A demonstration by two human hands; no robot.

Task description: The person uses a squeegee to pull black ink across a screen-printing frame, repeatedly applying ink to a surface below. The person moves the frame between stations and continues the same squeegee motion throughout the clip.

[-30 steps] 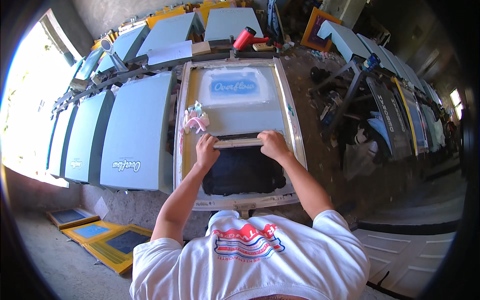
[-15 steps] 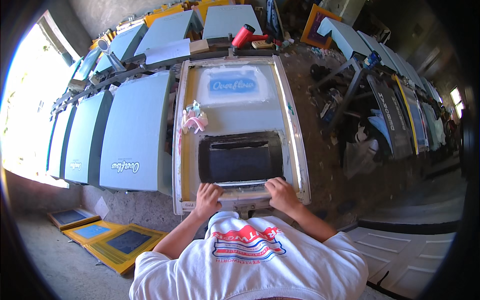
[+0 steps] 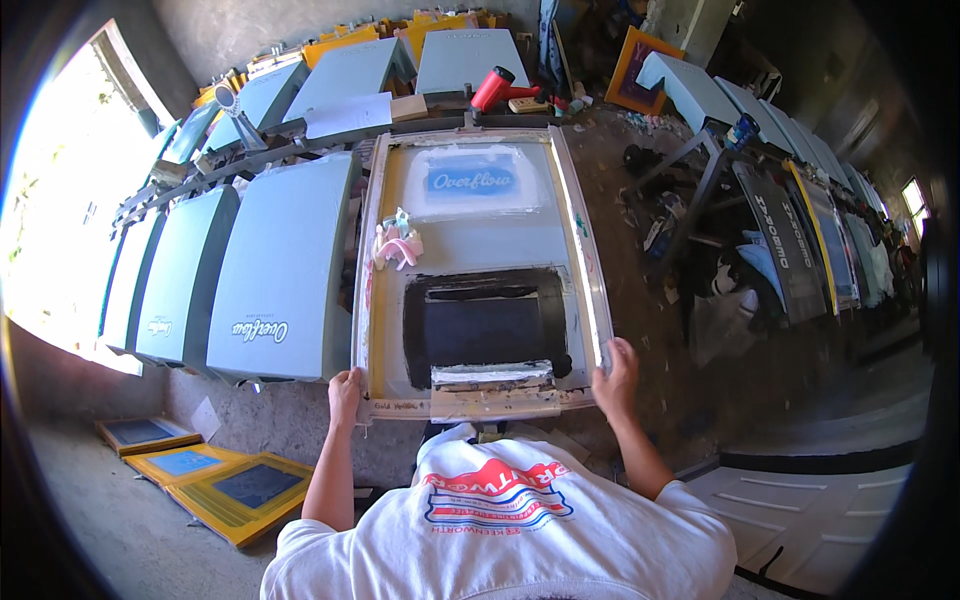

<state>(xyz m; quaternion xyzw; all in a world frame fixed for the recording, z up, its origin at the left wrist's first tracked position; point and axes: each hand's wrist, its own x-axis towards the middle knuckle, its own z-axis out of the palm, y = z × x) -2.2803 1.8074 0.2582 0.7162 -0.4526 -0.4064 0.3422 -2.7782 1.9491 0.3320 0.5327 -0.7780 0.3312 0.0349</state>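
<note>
In front of me lies a screen-printing frame [image 3: 600, 290] with a pale mesh. My left hand [image 3: 344, 396] is closed on its near left corner, and my right hand [image 3: 615, 380] grips the right rail near the front corner. Between them a squeegee [image 3: 495, 399] rests by itself across the near end, its edge smeared pale and dark. Dark ink [image 3: 425, 325] borders a rectangular stencil area on the near half of the mesh. A blue patch with white script [image 3: 472, 180] shows at the far half. A crumpled pink and pale green rag [image 3: 400, 248] sits by the left rail.
Light blue fabric-covered boards [image 3: 285, 270] stand in rows to the left and behind. A red heat gun [image 3: 492, 88] lies beyond the frame. Yellow-framed screens [image 3: 255, 490] lean low at the left. A metal stand [image 3: 700, 175] and dark printed panels [image 3: 775, 225] are at the right.
Both hands have let go of the squeegee and moved apart to the frame's sides. The squeegee now lies at the near end. My view has shifted slightly.
</note>
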